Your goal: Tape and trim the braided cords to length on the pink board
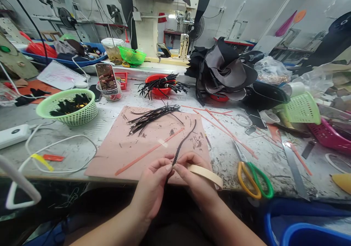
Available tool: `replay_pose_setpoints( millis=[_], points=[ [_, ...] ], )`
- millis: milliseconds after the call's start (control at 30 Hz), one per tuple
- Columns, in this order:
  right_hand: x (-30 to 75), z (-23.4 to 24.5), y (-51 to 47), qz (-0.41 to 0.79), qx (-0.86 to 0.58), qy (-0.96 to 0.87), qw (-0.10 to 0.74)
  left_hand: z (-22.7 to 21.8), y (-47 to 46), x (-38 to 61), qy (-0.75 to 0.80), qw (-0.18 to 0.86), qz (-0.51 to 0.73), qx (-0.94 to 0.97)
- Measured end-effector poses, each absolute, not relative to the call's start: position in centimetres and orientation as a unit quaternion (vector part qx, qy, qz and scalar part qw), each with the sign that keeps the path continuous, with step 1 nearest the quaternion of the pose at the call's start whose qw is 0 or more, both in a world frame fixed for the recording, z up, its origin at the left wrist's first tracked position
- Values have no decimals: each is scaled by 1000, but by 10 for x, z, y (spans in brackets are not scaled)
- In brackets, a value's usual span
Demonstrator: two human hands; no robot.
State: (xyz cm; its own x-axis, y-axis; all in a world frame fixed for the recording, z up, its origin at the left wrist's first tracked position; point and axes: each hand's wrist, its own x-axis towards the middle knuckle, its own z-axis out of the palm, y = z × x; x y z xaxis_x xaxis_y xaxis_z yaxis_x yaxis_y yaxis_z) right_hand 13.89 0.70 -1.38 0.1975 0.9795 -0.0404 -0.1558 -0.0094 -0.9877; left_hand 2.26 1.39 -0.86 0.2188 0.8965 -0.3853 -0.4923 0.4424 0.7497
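A black braided cord [184, 140] runs up from between my fingertips and curves across the pink mat [106, 157]. My left hand [152, 182] pinches it between thumb and fingers. Opposite, my right hand [199, 182] closes on the same spot of the cord and carries a roll of cream tape [207, 173] around its fingers. Where the fingertips meet, the cord is partly hidden. Beyond the hands a pile of black cords [156, 117] lies on the mat, with a small piece of tape [162, 142] and a pink strip [149, 152] nearer.
Scissors [253, 180] and a steel ruler [294, 171] lie at the right front edge. At left stands a green basket [78, 117] of black pieces. A red bowl [159, 90] with bundled cords, a propped phone [106, 78] and stacked dark material [227, 68] are farther back.
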Motion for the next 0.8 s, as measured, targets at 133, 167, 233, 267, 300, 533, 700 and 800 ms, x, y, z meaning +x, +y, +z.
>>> replay_pose_setpoints(
  millis=[133, 167, 233, 267, 300, 533, 700, 800],
  points=[
    [144, -15, 8, 455, -566, -419, 545, -9, 15, 20, 429, 719, 460, 296],
    [145, -16, 9, 457, -575, -423, 531, -9, 15, 19, 429, 721, 452, 304],
    [149, -17, 10, 471, -575, -430, 512, -9, 16, 17, 418, 737, 434, 306],
    [150, -17, 11, 483, -566, -432, 509, -8, 16, 17, 411, 746, 427, 302],
    [151, -18, 11, 497, -551, -433, 511, -7, 16, 16, 402, 755, 425, 296],
    [156, -23, 12, 632, -416, -427, 496, 1, 17, 15, 361, 798, 416, 246],
    [156, -13, 14, 594, -407, -482, 499, 1, 16, 13, 385, 784, 402, 275],
    [153, -6, 13, 524, -457, -513, 504, 0, 17, 13, 415, 736, 419, 332]
  ],
)
